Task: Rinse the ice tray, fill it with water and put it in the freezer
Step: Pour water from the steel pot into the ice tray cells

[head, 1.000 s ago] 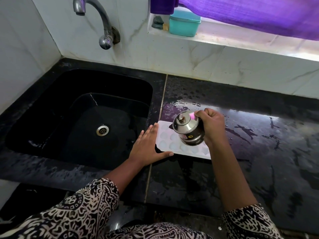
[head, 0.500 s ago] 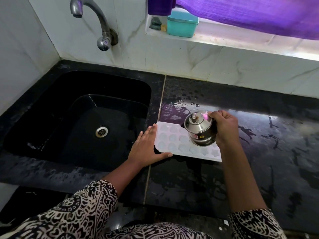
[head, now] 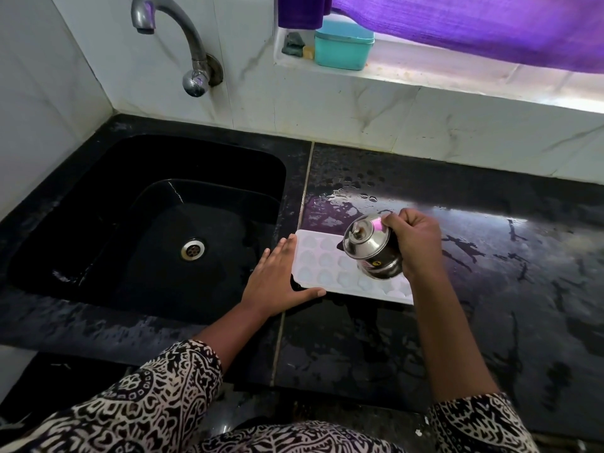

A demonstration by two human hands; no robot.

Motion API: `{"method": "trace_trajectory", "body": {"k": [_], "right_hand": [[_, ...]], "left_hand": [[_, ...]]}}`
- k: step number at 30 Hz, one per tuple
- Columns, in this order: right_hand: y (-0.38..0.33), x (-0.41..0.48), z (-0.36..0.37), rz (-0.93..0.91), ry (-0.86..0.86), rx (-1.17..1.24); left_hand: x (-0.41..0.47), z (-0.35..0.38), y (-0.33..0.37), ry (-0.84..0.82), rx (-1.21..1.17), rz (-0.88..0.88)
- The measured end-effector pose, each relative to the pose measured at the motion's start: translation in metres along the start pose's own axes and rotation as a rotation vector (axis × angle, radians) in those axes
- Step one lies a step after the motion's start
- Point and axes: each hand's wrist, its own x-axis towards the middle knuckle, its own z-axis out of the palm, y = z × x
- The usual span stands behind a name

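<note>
- Head view: white plastic ice tray (head: 322,263) with rows of rounded cells lies flat on the black polished stone counter (head: 496,299), just right of the sink. Its left end sits at the seam between the two slabs.
- Cells look glossy; cannot tell how full they are.
- Small lidded stainless-steel pot (head: 371,251) hangs over the tray's middle-to-right part, tilted with its knobbed lid facing left and up. No stream of water is discernible.
- Right hand (head: 414,241) grips the pot from its right side, fingers curled round the body, thumb by a pink patch on the lid.
- Left hand (head: 277,282) lies palm down on the counter at the tray's left end, fingers straight and together along the short edge. The thumb is spread along the tray's near corner, touching it.
- Both forearms are bare, and black-and-white patterned sleeves (head: 147,403) show at the bottom.
- Water droplets (head: 353,191) sit on the counter behind the tray.
- Black rectangular sink (head: 81,204) lies to the left, with a round metal drain (head: 192,249) in its floor.
- Curved metal tap (head: 183,40) comes off the white marbled tile wall above the sink; no water visible at the spout.
- Teal lidded plastic box (head: 343,47) stands on the white window sill (head: 457,76), under a purple cloth (head: 474,24).
</note>
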Motion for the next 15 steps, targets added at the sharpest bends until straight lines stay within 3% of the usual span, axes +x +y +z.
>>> {"method": "trace_trajectory", "body": {"k": [15], "right_hand": [[0.0003, 0.0005, -0.0029, 0.003, -0.004, -0.008]], "left_hand": [[-0.0004, 0.0009, -0.0008, 0.014, -0.004, -0.002]]}}
